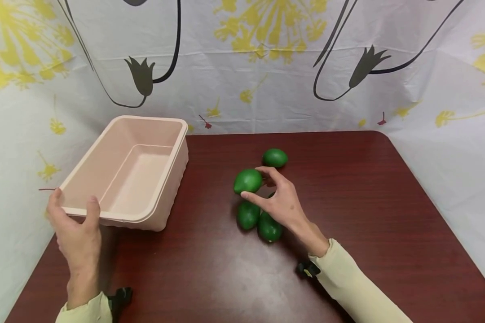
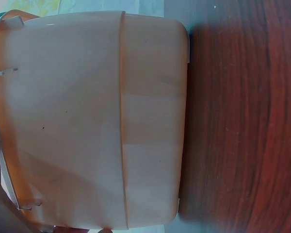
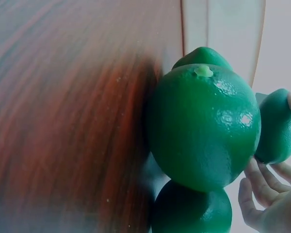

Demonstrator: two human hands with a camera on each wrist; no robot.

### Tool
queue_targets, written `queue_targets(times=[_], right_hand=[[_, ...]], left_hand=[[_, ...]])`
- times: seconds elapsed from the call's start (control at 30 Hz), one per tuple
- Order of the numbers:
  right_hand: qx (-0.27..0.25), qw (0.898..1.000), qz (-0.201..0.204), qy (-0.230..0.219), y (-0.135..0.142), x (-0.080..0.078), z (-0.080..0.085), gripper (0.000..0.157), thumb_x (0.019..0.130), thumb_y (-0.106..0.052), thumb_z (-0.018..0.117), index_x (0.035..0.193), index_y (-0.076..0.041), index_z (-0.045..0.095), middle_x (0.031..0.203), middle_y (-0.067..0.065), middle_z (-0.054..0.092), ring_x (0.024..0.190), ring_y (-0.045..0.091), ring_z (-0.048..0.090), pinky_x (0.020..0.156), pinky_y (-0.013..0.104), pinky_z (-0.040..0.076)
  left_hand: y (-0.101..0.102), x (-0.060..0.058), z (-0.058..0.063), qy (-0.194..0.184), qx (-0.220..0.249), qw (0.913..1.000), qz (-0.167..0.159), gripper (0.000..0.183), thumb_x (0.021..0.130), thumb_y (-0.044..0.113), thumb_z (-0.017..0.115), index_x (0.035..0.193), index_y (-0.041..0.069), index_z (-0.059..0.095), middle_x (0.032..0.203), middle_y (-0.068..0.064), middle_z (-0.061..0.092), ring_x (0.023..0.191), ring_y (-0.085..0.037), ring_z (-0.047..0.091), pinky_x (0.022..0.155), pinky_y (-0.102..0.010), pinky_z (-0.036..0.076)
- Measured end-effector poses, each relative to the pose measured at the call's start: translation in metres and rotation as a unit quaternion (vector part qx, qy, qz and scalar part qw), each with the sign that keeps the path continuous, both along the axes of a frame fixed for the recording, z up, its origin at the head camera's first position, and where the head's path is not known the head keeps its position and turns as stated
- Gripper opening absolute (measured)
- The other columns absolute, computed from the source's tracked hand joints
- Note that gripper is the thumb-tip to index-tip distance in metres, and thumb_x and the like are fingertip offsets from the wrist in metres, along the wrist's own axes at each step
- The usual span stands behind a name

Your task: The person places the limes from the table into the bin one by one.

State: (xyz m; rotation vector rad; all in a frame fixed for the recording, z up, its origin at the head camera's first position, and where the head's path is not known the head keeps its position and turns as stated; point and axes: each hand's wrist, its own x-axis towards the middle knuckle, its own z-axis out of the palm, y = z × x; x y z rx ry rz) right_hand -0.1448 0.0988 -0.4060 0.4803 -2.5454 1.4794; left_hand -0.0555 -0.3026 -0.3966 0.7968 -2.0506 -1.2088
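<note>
My left hand grips the near rim of a pale pink plastic bin, its thumb over the edge. The bin's outer wall fills much of the left wrist view. Between the thumb and fingers of my right hand, a green lime is held above the others. Right below lie two more limes, one on the left and one on the right, partly covered by the hand. Close up in the right wrist view, a large lime stands in front of the held lime.
Farther back on the dark red wooden table lies another lime. A white cloth with yellow and grey flower prints hangs behind the table and along its sides. The bin stands at the table's left side.
</note>
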Motion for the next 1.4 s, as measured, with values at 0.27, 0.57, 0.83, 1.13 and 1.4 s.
queue_targets(times=[0.27, 0.57, 0.83, 1.13, 1.4], right_hand=[[-0.005, 1.000, 0.002, -0.005, -0.002, 0.002, -0.002, 0.063, 0.080, -0.039, 0.089, 0.136, -0.023, 0.062, 0.116, -0.002, 0.072, 0.106, 0.018, 0.065, 0.095, 0.052, 0.053], [-0.016, 1.000, 0.005, -0.004, -0.005, 0.002, -0.002, 0.064, 0.080, -0.038, 0.090, 0.136, -0.024, 0.062, 0.119, -0.002, 0.072, 0.107, 0.019, 0.067, 0.094, 0.054, 0.054], [-0.016, 1.000, 0.011, -0.002, -0.008, 0.002, -0.005, 0.065, 0.080, -0.039, 0.090, 0.137, -0.024, 0.062, 0.120, -0.002, 0.070, 0.106, 0.017, 0.065, 0.094, 0.055, 0.054], [-0.018, 1.000, 0.007, -0.002, -0.011, 0.006, -0.006, 0.065, 0.079, -0.042, 0.089, 0.136, -0.028, 0.061, 0.119, -0.004, 0.070, 0.103, 0.017, 0.065, 0.093, 0.053, 0.054], [-0.049, 0.998, 0.032, 0.001, -0.021, 0.007, -0.006, 0.065, 0.079, -0.036, 0.091, 0.136, -0.025, 0.061, 0.122, -0.001, 0.069, 0.102, 0.037, 0.068, 0.090, 0.059, 0.054]], left_hand=[[0.001, 0.000, 0.000, -0.004, 0.004, 1.0000, -0.002, 0.070, 0.095, 0.045, 0.060, 0.159, 0.042, 0.030, 0.166, 0.004, 0.034, 0.154, -0.022, 0.035, 0.125, -0.051, 0.023], [0.001, -0.001, 0.001, -0.004, -0.003, 1.0000, -0.003, 0.071, 0.095, 0.045, 0.060, 0.159, 0.040, 0.030, 0.167, 0.004, 0.034, 0.153, -0.022, 0.036, 0.124, -0.053, 0.023], [-0.002, 0.001, 0.003, -0.004, -0.003, 1.0000, 0.005, 0.070, 0.095, 0.045, 0.059, 0.158, 0.043, 0.030, 0.166, 0.007, 0.034, 0.152, -0.024, 0.038, 0.121, -0.056, 0.024], [0.000, -0.001, -0.001, -0.002, -0.002, 1.0000, 0.004, 0.069, 0.095, 0.045, 0.060, 0.158, 0.044, 0.032, 0.166, 0.007, 0.036, 0.151, -0.023, 0.039, 0.121, -0.056, 0.025], [0.000, -0.002, -0.002, 0.003, 0.001, 0.9999, 0.010, 0.069, 0.094, 0.044, 0.060, 0.157, 0.042, 0.034, 0.165, 0.007, 0.036, 0.152, -0.021, 0.039, 0.123, -0.049, 0.025]])
